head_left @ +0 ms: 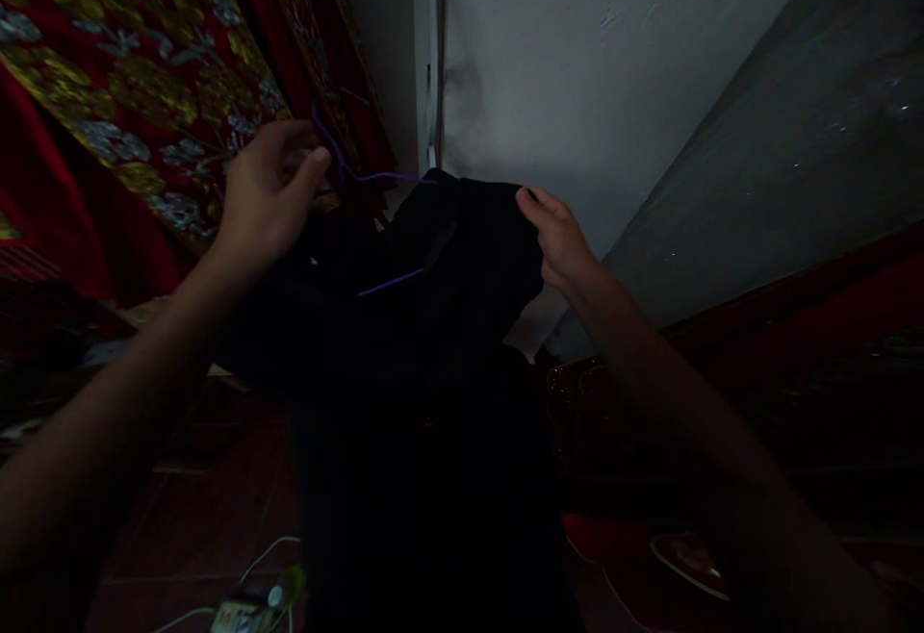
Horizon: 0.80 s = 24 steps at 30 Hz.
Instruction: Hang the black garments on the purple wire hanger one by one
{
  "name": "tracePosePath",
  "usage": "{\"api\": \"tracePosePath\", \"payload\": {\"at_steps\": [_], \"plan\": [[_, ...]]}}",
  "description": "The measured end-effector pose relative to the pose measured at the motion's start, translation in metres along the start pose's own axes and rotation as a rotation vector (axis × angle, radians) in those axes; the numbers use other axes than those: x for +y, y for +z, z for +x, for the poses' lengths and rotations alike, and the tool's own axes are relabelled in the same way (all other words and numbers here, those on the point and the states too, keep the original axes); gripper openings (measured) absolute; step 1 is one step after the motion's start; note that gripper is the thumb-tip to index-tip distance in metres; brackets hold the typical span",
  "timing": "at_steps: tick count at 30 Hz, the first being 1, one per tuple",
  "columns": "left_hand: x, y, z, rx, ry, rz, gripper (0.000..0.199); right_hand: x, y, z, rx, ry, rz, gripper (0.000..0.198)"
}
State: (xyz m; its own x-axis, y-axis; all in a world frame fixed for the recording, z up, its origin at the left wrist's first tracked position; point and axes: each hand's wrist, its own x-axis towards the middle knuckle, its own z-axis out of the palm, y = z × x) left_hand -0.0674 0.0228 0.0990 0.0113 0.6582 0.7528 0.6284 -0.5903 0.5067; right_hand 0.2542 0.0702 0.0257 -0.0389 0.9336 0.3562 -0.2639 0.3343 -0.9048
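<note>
A black garment (433,402), probably a shirt, hangs down in front of me, its details lost in the dark. A thin purple clothes hanger (390,175) is partly inside it; its hook rises at the upper left and its lower bar crosses the garment's opening. My left hand (267,186) is closed at the hanger's hook, thumb against curled fingers; the exact contact is dim. My right hand (559,234) pinches the garment's upper right edge between thumb and fingers. The hanger's far end is hidden in the cloth.
Red cloth with gold and silver floral decoration (151,85) hangs at the left. Behind the garment stands a pale wall (549,65). A power strip (242,616) with white cables lies on the reddish tiled floor (194,518). Dark red carved furniture (577,392) stands at the right.
</note>
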Motion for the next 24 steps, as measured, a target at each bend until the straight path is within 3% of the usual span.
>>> {"api": "tracePosePath", "payload": {"at_steps": [2,4,7,11,15,19,24], "plan": [[0.005,0.003,-0.009,0.132,0.165,0.136,0.045,-0.005,0.002,0.022,0.095,-0.065,0.008,0.033],[0.014,0.007,-0.024,0.153,0.271,0.248,0.043,-0.007,0.001,0.039,0.159,-0.118,-0.008,0.031],[0.02,0.023,-0.051,-0.1,0.316,0.342,0.039,-0.006,-0.007,0.046,0.245,-0.219,-0.049,0.031],[0.001,0.059,-0.08,-0.535,0.15,0.376,0.049,-0.004,-0.025,0.023,0.328,-0.288,-0.041,0.027],[-0.02,0.093,-0.106,-0.699,0.02,0.3,0.036,-0.002,-0.041,-0.008,0.386,-0.237,-0.011,0.027],[-0.021,0.113,-0.138,-0.653,-0.07,0.18,0.033,0.005,-0.046,-0.017,0.409,-0.209,-0.035,0.027],[-0.011,0.129,-0.174,-0.388,-0.177,0.056,0.01,0.022,-0.062,-0.012,0.467,-0.256,-0.128,0.027]]}}
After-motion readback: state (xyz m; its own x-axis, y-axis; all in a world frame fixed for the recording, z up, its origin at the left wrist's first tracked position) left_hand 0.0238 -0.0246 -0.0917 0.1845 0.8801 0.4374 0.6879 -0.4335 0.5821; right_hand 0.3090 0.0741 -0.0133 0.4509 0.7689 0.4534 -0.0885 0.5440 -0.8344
